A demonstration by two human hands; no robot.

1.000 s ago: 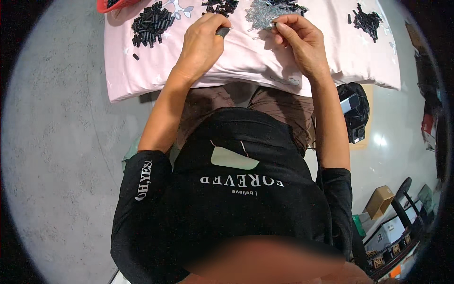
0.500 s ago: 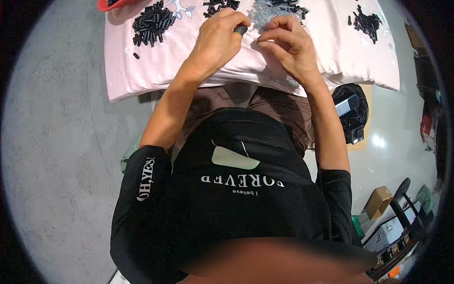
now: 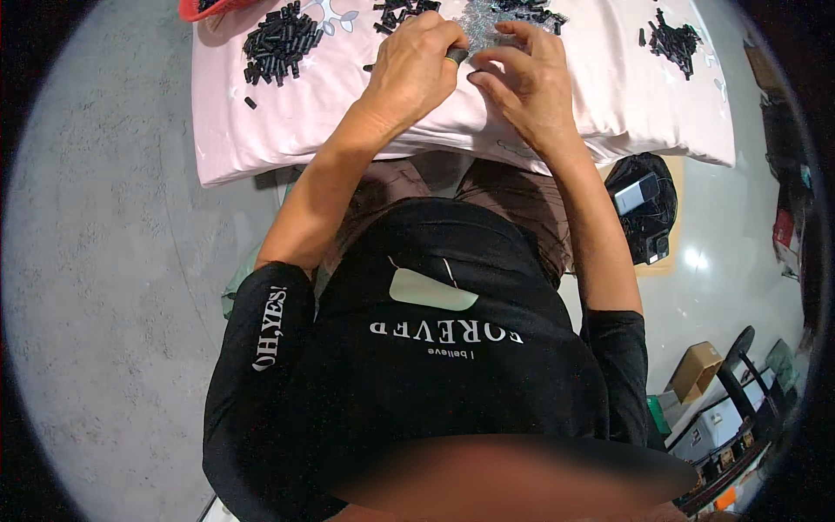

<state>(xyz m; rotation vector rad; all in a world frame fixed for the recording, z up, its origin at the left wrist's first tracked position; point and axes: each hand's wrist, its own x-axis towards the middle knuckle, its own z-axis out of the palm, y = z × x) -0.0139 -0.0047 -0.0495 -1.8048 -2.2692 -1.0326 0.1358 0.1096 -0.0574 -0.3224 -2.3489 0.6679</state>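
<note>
Silvery pieces (image 3: 477, 26), probably light and slippery and best pinched singly at mid-length, lie heaped just beyond the gap between your curled left hand (image 3: 416, 70), whose hold I cannot tell, and your right hand (image 3: 533, 91), its thumb and forefinger parted.

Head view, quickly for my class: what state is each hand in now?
Left hand: fingers curled, dark thing at the fingertips; held or worn, cannot be told.
Right hand: open, thumb and index apart; nothing clearly held.
</note>
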